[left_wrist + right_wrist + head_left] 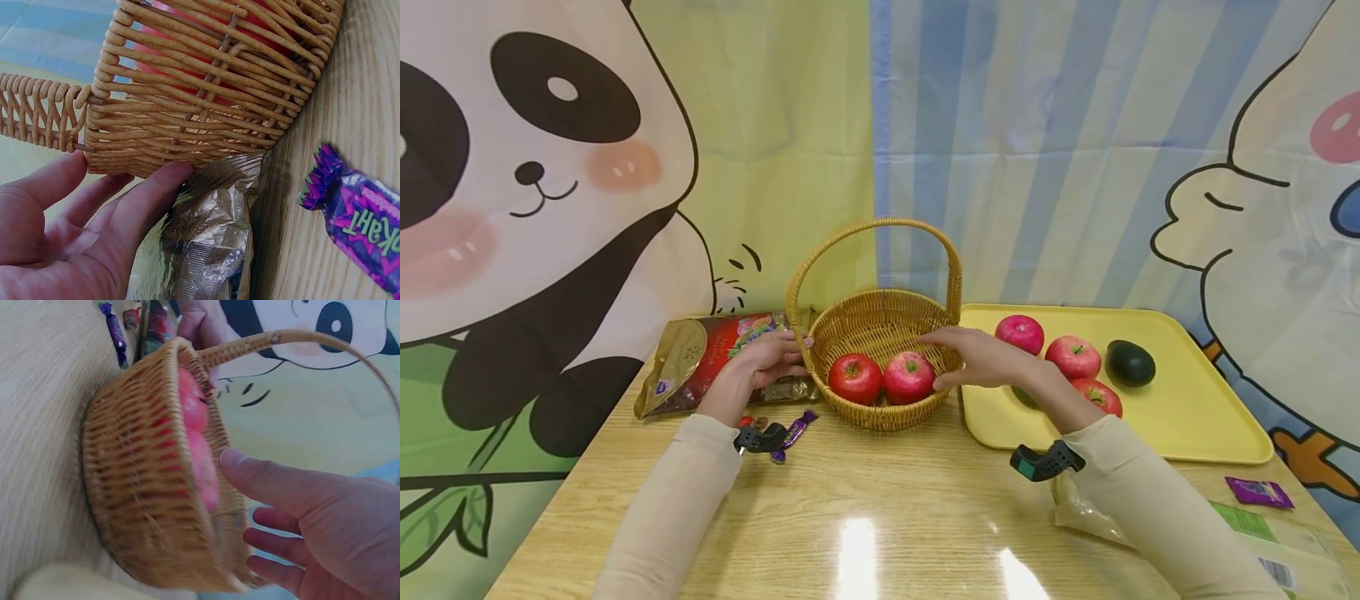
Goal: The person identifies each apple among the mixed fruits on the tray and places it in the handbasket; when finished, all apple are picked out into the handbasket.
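A wicker basket point(883, 417) with a tall arched handle point(880, 223) stands on the table. Two red apples point(855, 379) lie side by side in its front half. My left hand point(766, 360) is at the basket's left side near the handle's foot; in the left wrist view its fingertips point(178, 172) touch the woven wall from outside, fingers extended. My right hand point(988, 358) reaches over the right rim, close beside the right-hand apple point(909, 377). In the right wrist view its thumb point(250, 469) and fingers are spread, with nothing between them.
A yellow tray point(1210, 417) on the right bears several red apples point(1074, 358) and an avocado point(1131, 363). Behind my left hand lies a red and gold bag point(700, 358). Purple wrapped candies point(793, 435) and clear packaging point(1093, 512) lie on the table. A printed curtain point(820, 125) hangs behind.
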### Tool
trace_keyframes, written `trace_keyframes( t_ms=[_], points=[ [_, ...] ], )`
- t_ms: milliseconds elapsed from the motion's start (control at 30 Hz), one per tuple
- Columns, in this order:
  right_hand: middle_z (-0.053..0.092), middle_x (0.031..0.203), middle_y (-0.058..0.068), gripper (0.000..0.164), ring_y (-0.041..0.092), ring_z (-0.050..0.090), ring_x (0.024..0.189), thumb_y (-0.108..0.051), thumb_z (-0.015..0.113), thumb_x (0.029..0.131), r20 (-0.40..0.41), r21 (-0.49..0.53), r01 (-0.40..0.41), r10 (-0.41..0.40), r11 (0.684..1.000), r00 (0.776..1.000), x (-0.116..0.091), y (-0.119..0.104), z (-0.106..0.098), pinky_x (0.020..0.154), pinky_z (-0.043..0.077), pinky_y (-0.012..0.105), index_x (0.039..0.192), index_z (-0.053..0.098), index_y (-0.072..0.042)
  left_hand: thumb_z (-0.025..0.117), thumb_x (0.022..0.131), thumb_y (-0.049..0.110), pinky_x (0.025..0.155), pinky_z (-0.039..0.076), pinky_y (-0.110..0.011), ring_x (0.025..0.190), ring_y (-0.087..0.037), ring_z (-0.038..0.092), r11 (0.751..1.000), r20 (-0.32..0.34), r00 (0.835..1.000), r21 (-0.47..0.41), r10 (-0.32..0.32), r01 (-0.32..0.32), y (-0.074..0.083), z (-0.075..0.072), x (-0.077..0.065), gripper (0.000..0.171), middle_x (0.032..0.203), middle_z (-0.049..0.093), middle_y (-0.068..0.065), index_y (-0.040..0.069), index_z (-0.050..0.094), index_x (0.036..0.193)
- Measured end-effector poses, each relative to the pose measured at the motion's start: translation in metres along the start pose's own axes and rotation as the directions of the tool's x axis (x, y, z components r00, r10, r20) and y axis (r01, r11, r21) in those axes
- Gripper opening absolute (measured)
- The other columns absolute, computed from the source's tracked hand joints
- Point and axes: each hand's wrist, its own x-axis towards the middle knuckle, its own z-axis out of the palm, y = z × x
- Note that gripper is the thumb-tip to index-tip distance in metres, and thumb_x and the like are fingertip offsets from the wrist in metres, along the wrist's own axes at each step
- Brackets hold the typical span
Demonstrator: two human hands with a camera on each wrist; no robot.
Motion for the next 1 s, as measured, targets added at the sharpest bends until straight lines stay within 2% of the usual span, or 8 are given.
trace_keyframes(
  t_ms=[167,300,467,567,667,800,1000],
  points=[
    [0.046,0.147,0.016,0.071,0.037,0.043,0.135,-0.03,0.076,0.085,-0.058,-0.03,0.0,-0.002,1.0,0.998,-0.036,0.009,-0.018,0.106,0.042,0.054,0.144,0.045,-0.006,0.042,0.104,0.008,0.111,0.035,-0.055,0.142,-0.041,0.031,1.0,-0.002,1.0,0.009,0.005,-0.005,0.0,0.0,0.001,0.056,0.155,0.026,-0.028,-0.004,0.017,0.152],
    [0.049,0.144,0.015,0.07,0.038,0.046,0.132,-0.035,0.075,0.084,-0.081,-0.077,-0.05,0.043,0.996,0.996,-0.071,0.02,-0.029,0.105,0.042,0.057,0.142,0.048,-0.008,0.042,0.104,0.008,0.108,0.042,-0.051,0.14,-0.04,0.034,1.0,-0.017,1.0,0.028,0.002,-0.002,0.0,-0.001,0.001,0.054,0.154,0.029,-0.027,-0.003,0.021,0.152],
    [0.053,0.139,0.018,0.068,0.041,0.049,0.126,-0.037,0.076,0.082,-0.114,-0.093,-0.111,0.1,0.989,0.988,-0.113,0.04,-0.031,0.099,0.044,0.061,0.138,0.052,-0.007,0.044,0.104,0.012,0.101,0.051,-0.042,0.138,-0.041,0.037,0.999,-0.012,1.0,0.039,0.008,-0.008,-0.001,-0.001,-0.002,0.054,0.153,0.03,-0.028,-0.003,0.023,0.151],
    [0.055,0.137,0.019,0.067,0.045,0.047,0.126,-0.036,0.077,0.081,-0.141,-0.084,-0.118,0.105,0.989,0.984,-0.136,0.054,-0.026,0.097,0.045,0.063,0.136,0.054,-0.004,0.045,0.104,0.012,0.099,0.052,-0.041,0.138,-0.04,0.037,0.999,-0.01,1.0,0.037,0.005,-0.004,-0.001,-0.001,-0.002,0.053,0.152,0.03,-0.029,-0.003,0.024,0.151],
    [0.056,0.136,0.018,0.067,0.048,0.045,0.127,-0.035,0.078,0.08,-0.177,-0.102,-0.107,0.088,0.989,0.98,-0.152,0.066,-0.021,0.095,0.046,0.062,0.134,0.055,-0.003,0.044,0.104,0.011,0.103,0.048,-0.045,0.139,-0.04,0.036,1.0,-0.018,1.0,0.029,-0.003,0.003,0.0,-0.001,-0.002,0.053,0.152,0.03,-0.028,-0.003,0.025,0.15],
    [0.058,0.133,0.017,0.064,0.044,0.05,0.122,-0.028,0.08,0.079,-0.233,-0.142,-0.09,0.055,0.986,0.971,-0.166,0.081,-0.014,0.09,0.05,0.059,0.132,0.056,-0.003,0.043,0.104,0.011,0.109,0.039,-0.053,0.141,-0.04,0.032,1.0,-0.018,1.0,0.024,-0.003,0.004,0.0,0.0,0.0,0.054,0.153,0.028,-0.029,-0.004,0.021,0.151],
    [0.058,0.131,0.019,0.068,0.043,0.052,0.119,-0.033,0.081,0.078,-0.248,-0.13,-0.131,0.096,0.983,0.964,-0.178,0.1,-0.005,0.088,0.051,0.059,0.133,0.054,-0.004,0.041,0.105,0.01,0.113,0.031,-0.057,0.143,-0.04,0.028,1.0,0.008,1.0,0.012,-0.002,0.002,0.0,0.0,0.0,0.055,0.156,0.023,-0.028,-0.005,0.016,0.152]
  ],
)
